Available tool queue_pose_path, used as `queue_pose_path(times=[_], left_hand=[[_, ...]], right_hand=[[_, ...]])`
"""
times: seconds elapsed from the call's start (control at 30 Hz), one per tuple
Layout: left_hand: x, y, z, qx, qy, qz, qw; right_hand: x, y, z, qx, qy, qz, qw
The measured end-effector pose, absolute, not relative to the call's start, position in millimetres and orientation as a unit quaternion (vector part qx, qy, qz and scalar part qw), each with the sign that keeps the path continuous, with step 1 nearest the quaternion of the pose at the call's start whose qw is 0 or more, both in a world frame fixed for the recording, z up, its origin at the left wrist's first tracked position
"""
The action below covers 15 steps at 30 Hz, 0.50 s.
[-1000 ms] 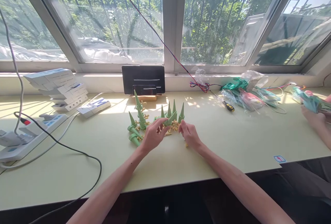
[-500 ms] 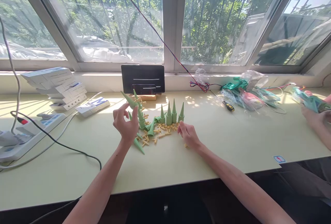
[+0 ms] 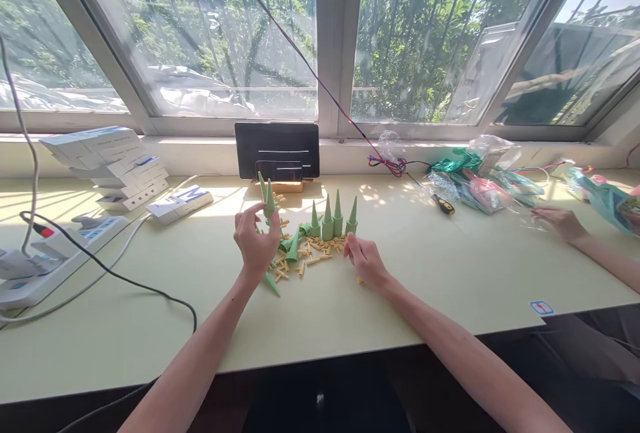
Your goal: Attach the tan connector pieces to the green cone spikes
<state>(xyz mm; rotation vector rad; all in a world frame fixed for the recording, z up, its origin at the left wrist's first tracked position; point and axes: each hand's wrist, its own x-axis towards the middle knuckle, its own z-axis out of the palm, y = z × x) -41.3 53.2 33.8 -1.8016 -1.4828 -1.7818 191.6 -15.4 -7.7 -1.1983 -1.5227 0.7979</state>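
A green cone (image 3: 270, 198) stands point up in the pinched fingers of my left hand (image 3: 257, 240), at the left side of a pile. Resting on the table, my right hand (image 3: 366, 261) has its fingers curled closed, and whatever they may hold is hidden. Just beyond it several green cones (image 3: 327, 218) stand upright in a row. Small tan T-shaped pegs (image 3: 313, 251) lie scattered between my hands. Other cones lie on their sides, such as a green cone (image 3: 293, 246) amid the pegs and a green cone (image 3: 271, 284) below my left wrist.
A dark tablet (image 3: 277, 143) leans on a stand behind the pile. White boxes (image 3: 117, 166), a power strip (image 3: 95, 240) and cables fill the left. To the right are a screwdriver (image 3: 443, 204), plastic bags (image 3: 475, 183) and another person's hand (image 3: 560, 221).
My left hand has moved right and slightly down, turning its cone from tilted to upright. My right hand stays in place. The other person's hand has reached left, away from a bag.
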Motion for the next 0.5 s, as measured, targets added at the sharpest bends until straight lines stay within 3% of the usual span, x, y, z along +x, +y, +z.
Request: queue_pose_path(times=[0.5], left_hand=[[-37.0, 53.8, 25.9, -0.612, -0.484, -0.621, 0.079]], right_hand=[[190.8, -16.5, -7.4, -0.492, -0.633, 0.33, 0.498]])
